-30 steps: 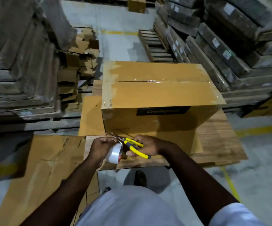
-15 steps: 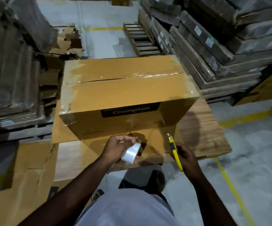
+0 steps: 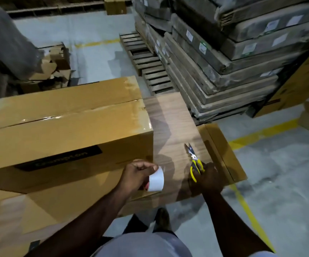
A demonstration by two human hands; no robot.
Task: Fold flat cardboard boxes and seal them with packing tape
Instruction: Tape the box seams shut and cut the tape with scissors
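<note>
Cardboard box (image 3: 64, 130) sits closed on the wooden tabletop (image 3: 170, 130), long axis running left to right across the view, slightly rising toward the right; black printed label on its near side, glossy clear tape along the top seam and down the right end. Left hand (image 3: 138, 174) curled round a white tape roll (image 3: 156, 179), gripping it just beside the box's near right bottom corner, roll's open side facing right. Right hand (image 3: 208, 179) clenched on yellow-handled scissors (image 3: 194, 160), blades slightly parted and pointing up-left, away from the person, over the tabletop. Box lies left of and beyond both hands; right hand well apart from it. Flat cardboard sheet (image 3: 222, 151) lies on the tabletop's right edge, under the right hand. Wrapped stacks (image 3: 233, 52) and pallets (image 3: 146, 60) behind, yellow floor lines (image 3: 261, 134).
</note>
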